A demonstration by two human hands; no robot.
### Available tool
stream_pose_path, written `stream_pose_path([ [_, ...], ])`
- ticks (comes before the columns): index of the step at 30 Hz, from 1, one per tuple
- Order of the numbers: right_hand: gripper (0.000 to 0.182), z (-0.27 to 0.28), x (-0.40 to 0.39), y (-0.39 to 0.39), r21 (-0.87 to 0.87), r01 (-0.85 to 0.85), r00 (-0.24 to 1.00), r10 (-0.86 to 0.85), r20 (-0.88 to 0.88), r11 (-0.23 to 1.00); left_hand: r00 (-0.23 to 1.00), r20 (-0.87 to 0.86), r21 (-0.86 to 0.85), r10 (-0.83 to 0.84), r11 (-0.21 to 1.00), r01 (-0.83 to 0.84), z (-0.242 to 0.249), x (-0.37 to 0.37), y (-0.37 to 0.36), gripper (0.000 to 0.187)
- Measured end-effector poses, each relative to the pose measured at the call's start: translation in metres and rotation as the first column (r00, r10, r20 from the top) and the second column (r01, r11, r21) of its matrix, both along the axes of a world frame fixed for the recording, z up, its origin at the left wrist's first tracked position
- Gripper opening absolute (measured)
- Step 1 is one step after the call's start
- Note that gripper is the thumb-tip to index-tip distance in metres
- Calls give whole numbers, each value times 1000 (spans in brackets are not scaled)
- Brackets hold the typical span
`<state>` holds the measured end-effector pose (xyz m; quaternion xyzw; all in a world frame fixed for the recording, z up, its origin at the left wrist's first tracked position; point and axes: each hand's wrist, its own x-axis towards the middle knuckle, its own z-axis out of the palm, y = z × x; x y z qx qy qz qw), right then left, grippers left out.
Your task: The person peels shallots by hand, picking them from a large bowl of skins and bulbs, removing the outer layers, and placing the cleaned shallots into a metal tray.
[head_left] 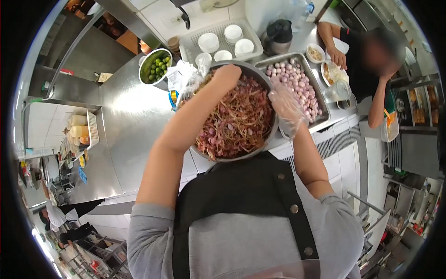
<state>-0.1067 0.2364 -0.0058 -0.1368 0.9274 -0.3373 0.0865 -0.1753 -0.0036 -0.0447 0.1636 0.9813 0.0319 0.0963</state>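
A large grey bowl (274, 124) leans against my apron, heaped with reddish shallot skins, dry stalks and some shallots (232, 114). My left hand (226, 76), bare, is over the far part of the heap with its fingers curled down; what they hold is hidden. At the bowl's right rim is my right hand (284, 104) in a loose clear plastic glove, its fingers closed around the edge. Right beside it, a metal tray (324, 100) holds many peeled purple-white shallots (297, 83).
A pot of green limes (158, 69) stands left of the bowl. Behind are a basket (188, 44) with white cups and a dark-lidded jug (278, 36). At right, another person (367, 56) sits by a plate of food (332, 73). The steel counter (132, 121) extends left.
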Motion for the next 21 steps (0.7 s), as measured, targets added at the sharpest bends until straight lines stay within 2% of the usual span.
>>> stream_pose_path([
  [1,44,-9,6,0,7,12,1000,-12,12,1000,999,34,-5,40,999,-39,6,4,1,14],
  [3,49,-33,7,0,82,-237,930,251,-269,968,998,60,-73,0,997,4,10,11,1,15],
  [5,49,-39,12,-5,56,-159,959,168,-227,986,994,104,-112,-38,992,50,11,12,0,15],
  [6,49,-43,13,-5,27,-97,977,100,-186,995,995,101,-82,-3,997,11,10,12,-2,15],
  [8,46,-51,8,0,-11,-99,968,94,-232,995,995,101,-50,25,999,-20,8,11,-5,17],
  [10,43,-39,7,1,-14,-118,988,116,-104,993,997,61,10,40,999,-40,13,14,-7,17],
  [12,41,-37,6,4,-44,-86,995,83,-63,995,999,21,34,46,998,-47,12,12,-11,18],
  [14,36,-50,4,9,-67,-182,977,172,-127,981,997,-21,302,76,951,-66,31,15,-15,15],
  [15,36,-40,6,7,-64,-183,977,174,-125,981,997,-18,388,81,919,-67,33,13,-21,28],
  [16,36,-22,10,1,-110,-89,995,93,33,990,997,-17,390,81,918,-68,45,17,-19,28],
  [17,36,-8,12,-3,-141,11,981,16,191,990,995,44,546,92,831,-101,58,21,-18,28],
  [18,36,0,11,-5,-138,11,981,16,191,990,990,106,683,90,717,-138,71,26,-16,28],
  [19,38,5,11,-7,-120,-13,972,41,232,993,990,106,684,90,716,-139,80,30,-16,28],
  [21,39,4,10,-7,-101,-37,960,64,273,994,938,346,852,25,409,-325,93,40,-14,20],
])
